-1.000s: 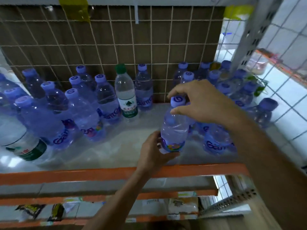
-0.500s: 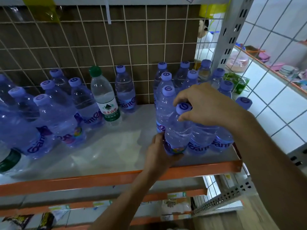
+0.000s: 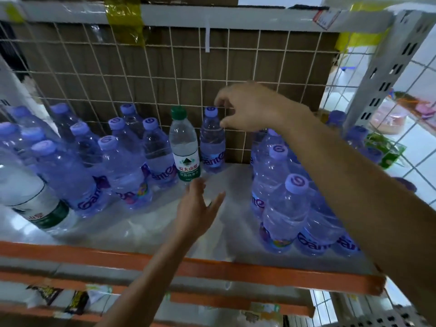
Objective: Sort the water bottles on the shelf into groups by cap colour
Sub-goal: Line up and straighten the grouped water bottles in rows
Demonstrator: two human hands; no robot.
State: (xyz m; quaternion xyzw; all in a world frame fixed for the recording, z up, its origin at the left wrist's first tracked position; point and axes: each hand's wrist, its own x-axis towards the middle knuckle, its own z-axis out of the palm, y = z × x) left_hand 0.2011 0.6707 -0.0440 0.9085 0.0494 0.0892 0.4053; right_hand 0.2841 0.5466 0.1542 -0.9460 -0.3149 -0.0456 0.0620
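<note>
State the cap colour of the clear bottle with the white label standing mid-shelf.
The cap is dark green; head view.

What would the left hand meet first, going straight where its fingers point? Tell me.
Most likely the green-capped bottle: the left hand points toward its base, fingertips just short of it, though depth is unclear.

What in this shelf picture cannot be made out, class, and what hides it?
Head view:
far-right bottles, partly hidden by the right forearm
large green-labelled bottle, cap cut off by the left edge
right hand, blur hides whether it touches the purple-capped bottle
lower-shelf packets, too blurred to read
</note>
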